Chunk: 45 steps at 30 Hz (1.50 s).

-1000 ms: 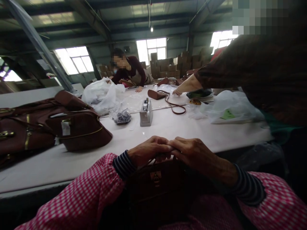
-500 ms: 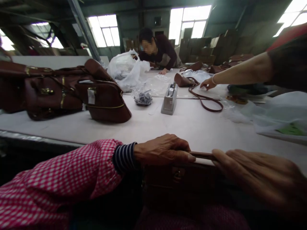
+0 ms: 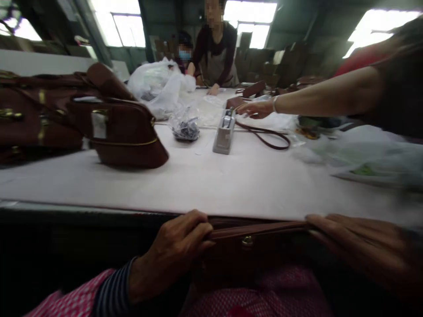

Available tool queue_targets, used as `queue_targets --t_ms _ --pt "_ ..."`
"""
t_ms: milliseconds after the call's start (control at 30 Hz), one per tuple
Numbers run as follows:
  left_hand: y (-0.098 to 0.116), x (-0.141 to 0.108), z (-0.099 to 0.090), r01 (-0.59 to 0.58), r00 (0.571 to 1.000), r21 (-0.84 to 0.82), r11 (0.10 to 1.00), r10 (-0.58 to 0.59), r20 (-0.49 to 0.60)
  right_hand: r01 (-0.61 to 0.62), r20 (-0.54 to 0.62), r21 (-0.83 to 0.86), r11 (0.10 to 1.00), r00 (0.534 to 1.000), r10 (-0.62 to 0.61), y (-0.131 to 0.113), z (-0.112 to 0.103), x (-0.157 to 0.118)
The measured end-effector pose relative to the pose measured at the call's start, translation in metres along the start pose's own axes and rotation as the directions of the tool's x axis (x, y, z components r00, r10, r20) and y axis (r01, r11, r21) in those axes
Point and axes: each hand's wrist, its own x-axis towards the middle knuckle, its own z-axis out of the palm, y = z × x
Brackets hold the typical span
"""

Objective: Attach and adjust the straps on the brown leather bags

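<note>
Both hands are on a brown leather bag held at lap level, just in front of the near edge of a white-topped counter (image 3: 198, 189). The left hand (image 3: 172, 246) grips the left end of the bag (image 3: 271, 235) at its upper edge, fingers curled over the leather; the right hand (image 3: 361, 242), blurred, appears to pinch the opposite end. A metal clasp (image 3: 247, 242) sits on the front between them; the bag's lower half is lost in shadow, and whether its mouth is parted cannot be told. Good handling here would likely mean an equal, light pull at both ends so the edge lies straight, with fingertips flat rather than nails against the leather, and the clasp kept clear of the counter's rim.

Beyond, a grey tape dispenser (image 3: 224, 136) stands near a clear plastic packet (image 3: 185, 130) and a looped brown strap (image 3: 272, 143). At left, a brown handbag (image 3: 125, 127) with a white tag stands before more brown bags (image 3: 23, 110). From the right, a co-worker's hand (image 3: 257, 109) extends behind the dispenser; across the counter, a person in an apron (image 3: 218, 48) stands beside a bulging white plastic bag (image 3: 161, 86).
</note>
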Motion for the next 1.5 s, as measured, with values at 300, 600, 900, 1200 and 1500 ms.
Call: queue_targets --t_ms 300,600,900,1200,1500 --pt "-0.019 0.007 -0.003 -0.032 0.999 0.032 0.999 0.031 0.031 -0.493 0.288 0.420 0.762 0.869 0.403 -0.042 -0.030 0.061" --pt "0.084 0.120 -0.020 0.039 0.941 -0.564 0.825 0.160 0.299 -0.545 0.377 0.686 0.482 0.833 0.405 -0.066 -0.044 0.070" --pt "0.100 0.124 -0.025 0.100 0.977 -0.559 0.823 0.026 0.213 -0.480 0.323 0.809 0.340 0.846 0.424 -0.061 -0.019 0.020" --pt "0.087 0.119 -0.028 0.077 0.984 -0.458 0.886 0.007 0.180 -0.519 0.359 0.820 0.240 0.794 0.490 -0.059 0.012 0.001" --pt "0.055 0.119 -0.035 0.330 0.944 -0.732 0.596 -0.215 0.250 -0.640 0.119 0.512 0.572 0.713 0.691 -0.014 0.023 -0.033"
